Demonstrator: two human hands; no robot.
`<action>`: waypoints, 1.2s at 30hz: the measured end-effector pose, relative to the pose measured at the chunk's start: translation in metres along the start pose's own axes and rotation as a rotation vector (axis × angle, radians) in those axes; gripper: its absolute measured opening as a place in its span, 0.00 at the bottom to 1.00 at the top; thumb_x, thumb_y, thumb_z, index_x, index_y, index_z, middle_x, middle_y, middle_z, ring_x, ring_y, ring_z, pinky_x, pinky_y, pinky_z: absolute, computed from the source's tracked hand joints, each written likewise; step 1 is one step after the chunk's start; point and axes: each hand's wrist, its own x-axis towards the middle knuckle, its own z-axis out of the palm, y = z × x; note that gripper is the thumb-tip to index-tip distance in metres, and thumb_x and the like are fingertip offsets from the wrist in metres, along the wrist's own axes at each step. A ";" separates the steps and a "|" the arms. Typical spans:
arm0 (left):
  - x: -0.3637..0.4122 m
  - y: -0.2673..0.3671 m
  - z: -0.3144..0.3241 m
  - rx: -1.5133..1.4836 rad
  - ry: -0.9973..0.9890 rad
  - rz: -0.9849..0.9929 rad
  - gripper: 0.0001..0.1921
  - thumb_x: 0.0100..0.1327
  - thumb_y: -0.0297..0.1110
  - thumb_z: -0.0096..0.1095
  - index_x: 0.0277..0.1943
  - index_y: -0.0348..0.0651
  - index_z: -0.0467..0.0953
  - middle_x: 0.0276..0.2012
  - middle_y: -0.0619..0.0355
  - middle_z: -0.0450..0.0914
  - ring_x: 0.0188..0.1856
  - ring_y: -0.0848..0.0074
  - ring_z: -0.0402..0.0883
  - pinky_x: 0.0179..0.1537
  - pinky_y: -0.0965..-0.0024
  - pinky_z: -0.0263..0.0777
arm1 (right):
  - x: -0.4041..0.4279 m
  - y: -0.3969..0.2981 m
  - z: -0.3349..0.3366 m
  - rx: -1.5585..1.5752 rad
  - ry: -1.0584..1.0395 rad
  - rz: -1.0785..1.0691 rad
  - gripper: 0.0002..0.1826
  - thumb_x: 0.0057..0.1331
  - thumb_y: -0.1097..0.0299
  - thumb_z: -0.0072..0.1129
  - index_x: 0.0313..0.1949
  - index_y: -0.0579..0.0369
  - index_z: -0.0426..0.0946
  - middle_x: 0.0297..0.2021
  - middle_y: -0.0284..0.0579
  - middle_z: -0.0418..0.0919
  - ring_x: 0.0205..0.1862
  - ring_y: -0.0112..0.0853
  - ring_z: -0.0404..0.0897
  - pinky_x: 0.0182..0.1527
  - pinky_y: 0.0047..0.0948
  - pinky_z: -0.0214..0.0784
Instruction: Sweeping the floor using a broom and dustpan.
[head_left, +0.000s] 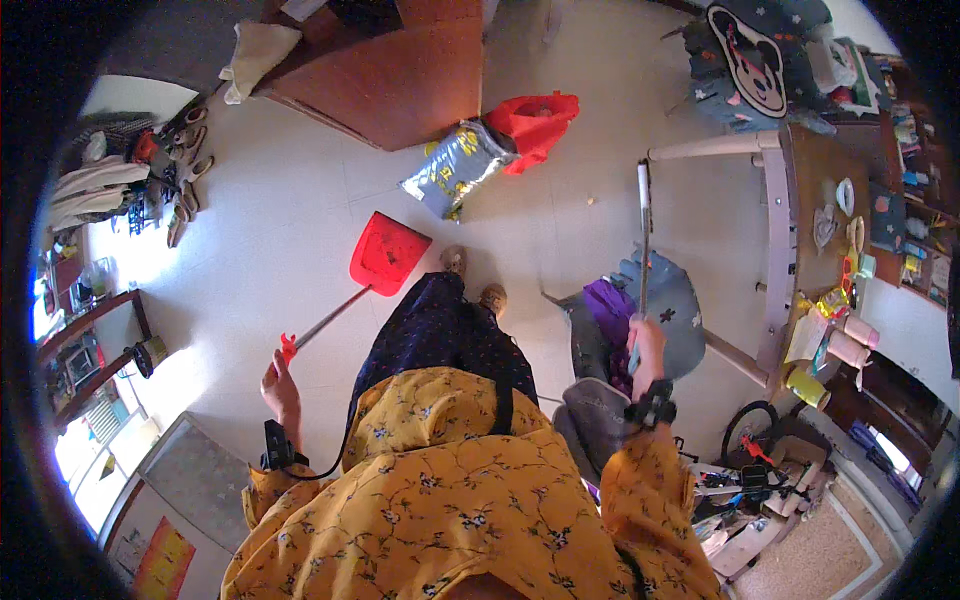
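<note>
My left hand (281, 390) has its fingertips on the red grip end of a long-handled dustpan (390, 251). Its red plastic pan lies to the left of my feet, with dark bits of debris in it, and a thin metal rod joins pan and grip. On the other side, my right hand (647, 352) is closed around the shaft of a long-handled tool (643, 247), which looks like a broom seen edge-on. The tool points away from me and has a narrow white head with a dark edge. A purple cloth (609, 306) lies just left of that hand, over a grey-blue patterned cover (675, 307).
Ahead lie a shiny printed plastic bag (461, 169) and a red bag (536, 127), beside a brown wooden panel (405, 82). Several shoes (191, 165) line the far left. A wooden table (817, 150) bearing small items stands right. A small wheeled item (750, 435) sits lower right.
</note>
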 end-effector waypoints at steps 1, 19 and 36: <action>-0.002 -0.006 0.003 -0.061 0.024 -0.006 0.24 0.60 0.53 0.42 0.34 0.39 0.77 0.18 0.51 0.72 0.22 0.74 0.68 0.28 0.68 0.62 | 0.015 -0.005 0.004 0.054 -0.001 0.010 0.04 0.50 0.69 0.49 0.24 0.54 0.67 0.12 0.32 0.64 0.10 0.21 0.62 0.13 0.21 0.53; -0.040 -0.017 0.000 0.013 0.086 0.156 0.25 0.60 0.53 0.42 0.25 0.37 0.74 0.10 0.57 0.59 0.16 0.77 0.55 0.20 0.68 0.51 | -0.090 0.082 0.112 -0.847 -0.334 -0.477 0.16 0.49 0.67 0.45 0.36 0.66 0.65 0.30 0.64 0.72 0.37 0.51 0.72 0.39 0.40 0.63; 0.002 -0.079 -0.009 0.106 -0.088 0.321 0.24 0.57 0.51 0.48 0.18 0.37 0.68 0.11 0.48 0.62 0.13 0.67 0.59 0.18 0.65 0.56 | -0.085 0.119 0.130 -0.653 0.000 -0.455 0.11 0.49 0.67 0.45 0.29 0.61 0.69 0.16 0.54 0.72 0.21 0.47 0.74 0.26 0.41 0.65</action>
